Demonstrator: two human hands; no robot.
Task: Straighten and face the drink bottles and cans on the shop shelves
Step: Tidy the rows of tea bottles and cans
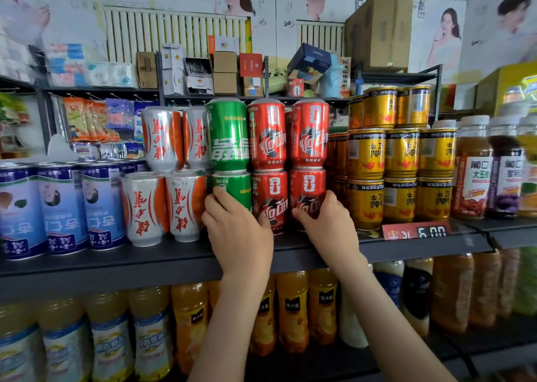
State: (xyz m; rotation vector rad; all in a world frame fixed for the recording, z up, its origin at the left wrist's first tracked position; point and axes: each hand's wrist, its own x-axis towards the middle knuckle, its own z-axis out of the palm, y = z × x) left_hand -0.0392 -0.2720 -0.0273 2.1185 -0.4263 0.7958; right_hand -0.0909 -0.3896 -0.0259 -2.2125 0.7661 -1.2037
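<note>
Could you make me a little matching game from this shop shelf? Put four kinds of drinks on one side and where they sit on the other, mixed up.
Things:
1. green can
2. gold cans
3. blue and white cans
4. orange juice bottles

Places:
A. far left of the can shelf
B. lower shelf
C. under the left hand
D. right of the red cans

Pairs: 1-C, 2-D, 3-A, 4-B

left hand [236,230] hides the lower green can [232,188]
</note>
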